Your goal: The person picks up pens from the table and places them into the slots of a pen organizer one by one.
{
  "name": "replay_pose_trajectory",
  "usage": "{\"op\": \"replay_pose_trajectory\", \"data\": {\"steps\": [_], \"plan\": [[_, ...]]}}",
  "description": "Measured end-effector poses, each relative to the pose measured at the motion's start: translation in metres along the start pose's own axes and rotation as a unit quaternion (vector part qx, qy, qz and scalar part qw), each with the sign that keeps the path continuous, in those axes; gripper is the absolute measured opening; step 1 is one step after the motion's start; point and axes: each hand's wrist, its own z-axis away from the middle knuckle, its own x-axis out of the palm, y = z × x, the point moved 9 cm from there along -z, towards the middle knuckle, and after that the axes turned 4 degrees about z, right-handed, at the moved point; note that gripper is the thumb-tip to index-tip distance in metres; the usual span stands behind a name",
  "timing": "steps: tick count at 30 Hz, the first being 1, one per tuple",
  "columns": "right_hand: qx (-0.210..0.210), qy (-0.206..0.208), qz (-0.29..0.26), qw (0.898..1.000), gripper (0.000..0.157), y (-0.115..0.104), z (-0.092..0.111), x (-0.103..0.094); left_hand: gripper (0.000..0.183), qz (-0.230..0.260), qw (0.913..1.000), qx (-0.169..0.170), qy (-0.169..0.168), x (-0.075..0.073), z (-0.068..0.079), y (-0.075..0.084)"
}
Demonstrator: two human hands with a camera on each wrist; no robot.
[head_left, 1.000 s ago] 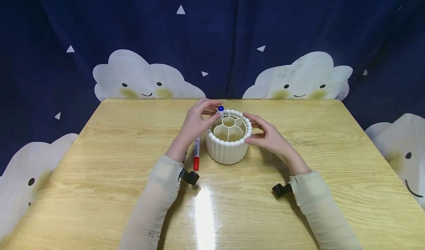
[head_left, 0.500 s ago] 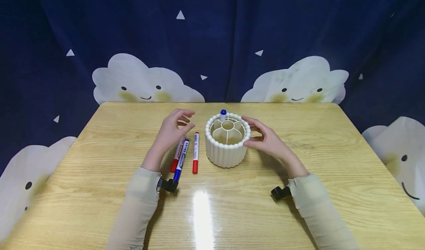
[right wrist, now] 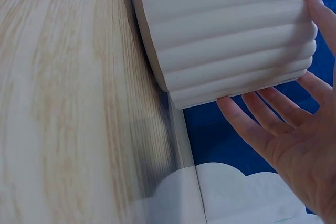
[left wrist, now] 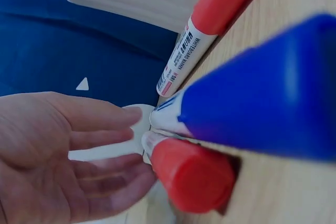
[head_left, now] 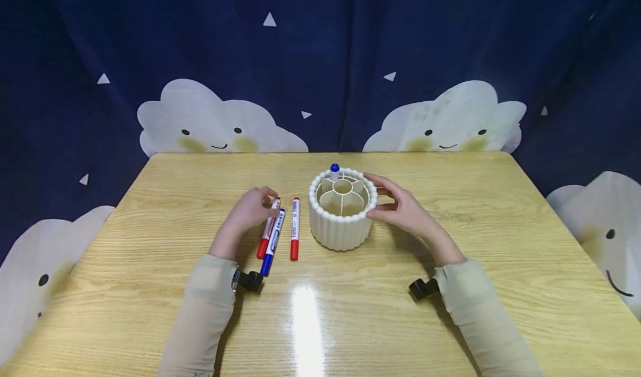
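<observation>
My left hand [head_left: 247, 207] is low over the far ends of two markers lying side by side, one with a red cap [head_left: 262, 248] and one with a blue cap [head_left: 267, 263]. In the left wrist view its thumb and fingers [left wrist: 113, 179] are apart, right by the markers' far ends. Another red marker [head_left: 295, 229] lies just to the right. A round white ribbed pen holder [head_left: 340, 232] with divided compartments stands upright beyond it. One blue-ended marker [head_left: 334, 172] stands in a back compartment. My right hand [head_left: 407, 213] holds the holder's right side, thumb at the rim, fingers along the ribs.
All of this is on a light wooden table [head_left: 150, 227]. A dark blue curtain [head_left: 330, 49] printed with clouds hangs behind its far edge. Each wrist carries a small black camera [head_left: 423, 289].
My left hand has let go of the blue-ended marker in the holder, moved left, and come down to the two markers on the table. My right hand has stayed on the pen holder.
</observation>
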Motion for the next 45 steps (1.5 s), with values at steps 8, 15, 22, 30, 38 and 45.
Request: {"op": "replay_pose_trajectory", "data": {"steps": [8, 15, 22, 30, 38, 45], "plan": [[0.006, -0.002, 0.005, 1.000, 0.072, 0.001, 0.000, 0.000, 0.042, -0.014, 0.9994, -0.027, -0.016, 0.007, -0.001, -0.008], [0.005, -0.004, 0.006, 1.000, 0.073, 0.002, -0.001, 0.000, 0.045, -0.007, 0.9997, -0.025, -0.006, 0.008, -0.001, -0.005], [0.005, -0.005, 0.005, 1.000, 0.073, 0.001, 0.000, 0.000, 0.050, -0.003, 0.9997, -0.021, -0.007, 0.009, -0.002, -0.004], [0.005, -0.001, 0.006, 1.000, 0.073, 0.000, 0.001, -0.001, 0.060, 0.007, 0.9997, -0.002, 0.025, -0.002, -0.002, 0.001], [0.003, -0.001, 0.007, 1.000, 0.073, 0.000, 0.001, -0.002, 0.059, 0.034, 0.9972, 0.008, 0.066, -0.015, 0.000, 0.005], [0.004, -0.002, 0.006, 1.000, 0.073, 0.000, 0.000, 0.001, 0.058, 0.064, 0.9927, 0.024, 0.099, -0.029, 0.004, 0.007]]}}
